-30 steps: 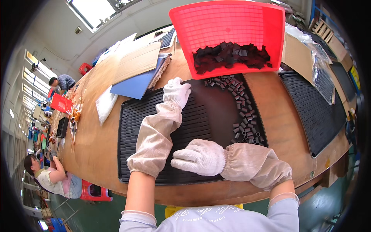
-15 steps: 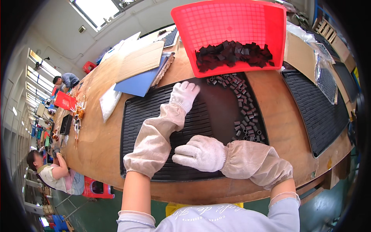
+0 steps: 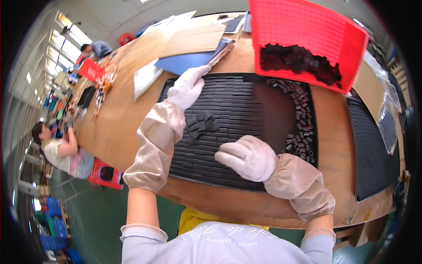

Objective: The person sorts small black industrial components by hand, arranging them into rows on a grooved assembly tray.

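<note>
My left hand (image 3: 189, 86), in a white glove, reaches over the far left edge of a black tray (image 3: 314, 145), next to a blue sheet (image 3: 179, 66). Its fingers point forward with the thumb apart, and I see nothing in it. Just nearer on the tray lies a small loose pile of flat black pieces (image 3: 203, 124), on top of close rows of narrow black pieces (image 3: 235, 103). My right hand (image 3: 249, 157), gloved too, hovers over the rows near the tray's front, fingers stretched left and slightly bent. Its thumb and palm side are hidden.
Short dark tubes (image 3: 303, 108) lie scattered along the tray's right side. Behind it, a tilted red basket (image 3: 303, 31) holds black pieces. Cardboard (image 3: 193, 42) and a white bag (image 3: 146, 79) lie far left; another filled tray (image 3: 373, 154) is right. Two people work farther left.
My left hand has moved left toward the tray's far left edge. A pile of flat black pieces now shows on the rows. The right hand stays over the front rows; the view has shifted.
</note>
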Tool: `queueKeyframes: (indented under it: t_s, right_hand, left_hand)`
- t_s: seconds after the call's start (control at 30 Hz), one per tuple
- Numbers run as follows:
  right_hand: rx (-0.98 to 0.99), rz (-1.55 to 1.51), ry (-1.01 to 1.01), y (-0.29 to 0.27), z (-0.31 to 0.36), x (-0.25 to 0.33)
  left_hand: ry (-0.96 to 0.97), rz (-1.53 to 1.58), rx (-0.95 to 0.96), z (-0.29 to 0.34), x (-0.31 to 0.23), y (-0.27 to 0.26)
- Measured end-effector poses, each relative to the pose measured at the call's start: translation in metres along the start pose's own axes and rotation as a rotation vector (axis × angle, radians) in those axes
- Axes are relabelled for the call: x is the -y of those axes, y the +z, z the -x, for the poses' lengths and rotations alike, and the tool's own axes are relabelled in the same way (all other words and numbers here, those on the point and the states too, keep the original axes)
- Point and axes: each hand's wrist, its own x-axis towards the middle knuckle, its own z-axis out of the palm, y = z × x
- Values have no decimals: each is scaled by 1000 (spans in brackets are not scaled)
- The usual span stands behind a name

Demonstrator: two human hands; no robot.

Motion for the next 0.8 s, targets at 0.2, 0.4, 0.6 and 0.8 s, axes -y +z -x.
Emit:
queueKeyframes:
  t_s: [0.2, 0.4, 0.6, 0.8]
  right_hand:
    - [7, -51, -23, 4, -3, 0]
    - [-12, -142, -3, 7, -5, -1]
    - [12, -174, 3, -12, -21, 17]
    - [52, -148, 31, -36, -23, 35]
  left_hand:
    - [-229, -150, 68, 96, 31, -37]
    - [-201, -336, -69, 148, 66, -25]
    - [-233, -354, 171, 144, 35, -3]
    - [-190, -406, 240, 135, 2, 24]
